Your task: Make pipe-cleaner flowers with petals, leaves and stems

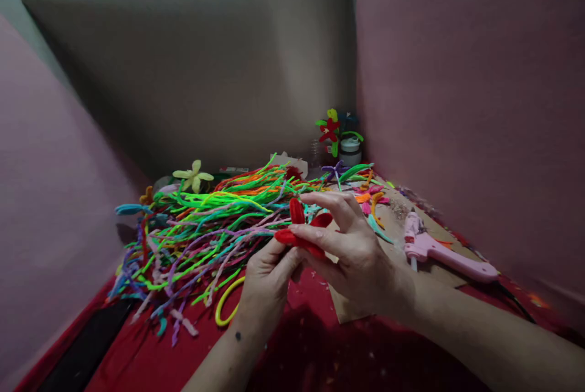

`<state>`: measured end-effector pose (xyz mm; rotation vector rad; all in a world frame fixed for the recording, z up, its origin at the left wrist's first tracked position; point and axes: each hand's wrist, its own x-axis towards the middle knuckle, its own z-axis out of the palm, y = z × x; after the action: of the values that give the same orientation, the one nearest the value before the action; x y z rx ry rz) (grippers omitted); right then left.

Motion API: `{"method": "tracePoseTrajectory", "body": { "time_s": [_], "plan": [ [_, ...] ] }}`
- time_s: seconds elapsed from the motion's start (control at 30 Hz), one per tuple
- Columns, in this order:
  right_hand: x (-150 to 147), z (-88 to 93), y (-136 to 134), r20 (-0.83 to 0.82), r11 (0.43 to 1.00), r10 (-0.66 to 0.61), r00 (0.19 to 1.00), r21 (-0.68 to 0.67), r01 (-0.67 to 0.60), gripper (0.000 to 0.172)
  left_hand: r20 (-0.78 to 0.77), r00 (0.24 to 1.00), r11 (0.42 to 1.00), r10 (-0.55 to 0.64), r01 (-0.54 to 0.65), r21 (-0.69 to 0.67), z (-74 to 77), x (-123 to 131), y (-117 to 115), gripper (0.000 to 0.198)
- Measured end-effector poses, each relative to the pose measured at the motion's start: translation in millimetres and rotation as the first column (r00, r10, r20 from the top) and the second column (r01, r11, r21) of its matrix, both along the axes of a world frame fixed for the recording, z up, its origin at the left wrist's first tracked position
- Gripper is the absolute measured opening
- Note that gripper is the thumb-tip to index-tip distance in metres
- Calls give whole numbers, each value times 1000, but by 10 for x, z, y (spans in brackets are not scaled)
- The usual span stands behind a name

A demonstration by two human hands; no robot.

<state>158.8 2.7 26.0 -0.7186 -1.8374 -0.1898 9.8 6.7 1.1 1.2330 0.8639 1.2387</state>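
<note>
Between my two hands is a red pipe-cleaner flower (pixel 298 212) with several fuzzy petals fanned out. My left hand (pixel 269 276) pinches it from below, thumb and fingers closed near its base. Over its petals lies my right hand (pixel 351 239), the fingers bent and pressing on the red fuzz from the right side. Its lower petals are partly covered by my right fingers. Just behind and to the left of both hands spreads a large heap of coloured pipe cleaners (pixel 219 215), and a yellow loop (pixel 219 306) lies beside my left wrist.
A pink glue gun (pixel 450 253) rests on cardboard (pixel 393 221) at the right. Finished-looking flowers, one pale yellow (pixel 194 177), one purple (pixel 336 171) and one red (pixel 329 128), stand or lie at the back near a white-lidded jar (pixel 350 151). Walls enclose the red-covered surface (pixel 292 343).
</note>
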Motion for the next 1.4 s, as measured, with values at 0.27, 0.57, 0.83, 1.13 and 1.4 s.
{"method": "tracePoseTrajectory", "body": {
  "time_s": [0.27,0.57,0.83,1.13,1.4],
  "plan": [
    [42,-50,-61,-23,992,92,995,-85,-94,57,98,995,1000,-13,11,14,32,10,-10,8],
    [63,-128,30,-566,637,175,806,-559,-531,40,296,950,993,-100,114,-27,93,16,21,15],
    [-113,-138,58,-805,343,221,550,-464,-817,21,314,941,981,-128,166,-99,69,38,21,15],
    [-142,-223,109,-891,253,242,384,-324,-911,21,53,996,996,-69,72,-55,157,20,-21,20],
    [-127,-269,116,-868,344,311,388,-277,-897,16,-251,968,994,-22,49,101,73,-68,-42,22]
  ]
}}
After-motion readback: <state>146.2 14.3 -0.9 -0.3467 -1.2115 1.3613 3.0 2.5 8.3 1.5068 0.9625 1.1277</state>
